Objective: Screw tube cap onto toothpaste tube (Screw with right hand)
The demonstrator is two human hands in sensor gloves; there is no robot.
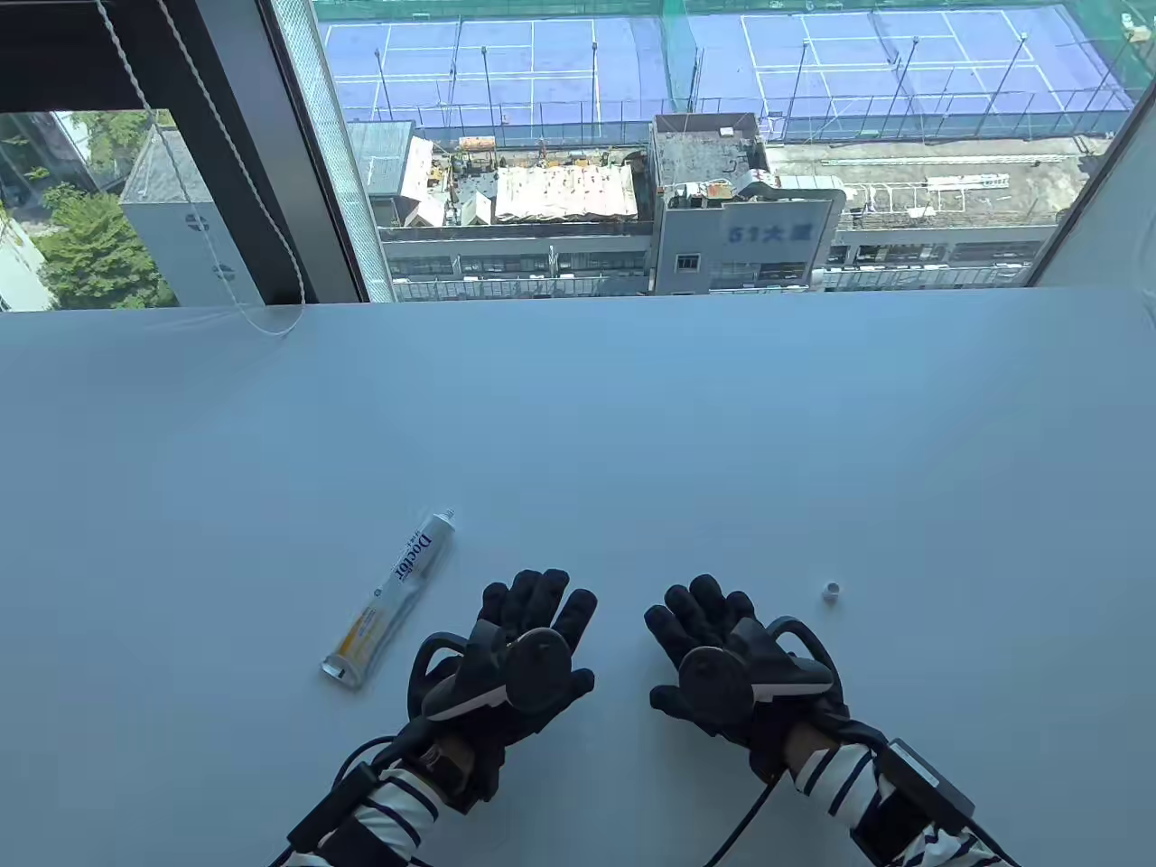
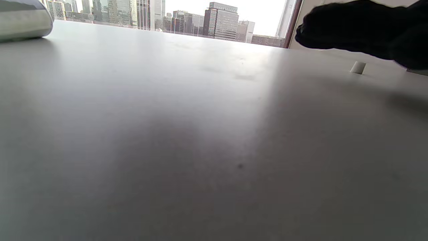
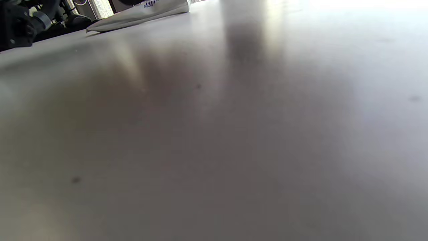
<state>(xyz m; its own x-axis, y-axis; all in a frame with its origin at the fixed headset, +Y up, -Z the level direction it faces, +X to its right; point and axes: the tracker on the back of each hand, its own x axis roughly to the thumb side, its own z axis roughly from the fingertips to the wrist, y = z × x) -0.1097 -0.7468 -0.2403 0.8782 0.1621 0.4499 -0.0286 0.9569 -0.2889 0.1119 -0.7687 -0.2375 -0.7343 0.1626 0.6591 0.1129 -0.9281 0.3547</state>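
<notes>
Both hands lie flat, palms down, on the white surface (image 1: 632,433) near its front edge, side by side with a gap between them. Left hand (image 1: 519,664): fingers spread and extended, grip open, holding nothing. Right hand (image 1: 731,673): same, fingers splayed, grip open, nothing in it. A round tracker sits on the back of each hand.

Toothpaste tube (image 1: 390,598) lies flat on the surface, just to the left of the left hand, not touching it. It runs diagonally, with the bare nozzle end pointing away from the person and slightly right, and the crimped end nearest the person. No cap on the nozzle. White tube with blue lettering and a yellow-orange patch toward the crimped end.

Cap (image 1: 832,593), small and white, stands on the surface to the right of the right hand, beyond the fingertips, near but apart. Well apart from the tube, with both hands between them.

Left wrist view: low over the surface, cap (image 2: 357,67) seen at far right under the dark right glove, tube end (image 2: 23,20) at top left. Right wrist view: tube (image 3: 140,15) at top left, blurred.

Window with a cord beyond the far edge.
</notes>
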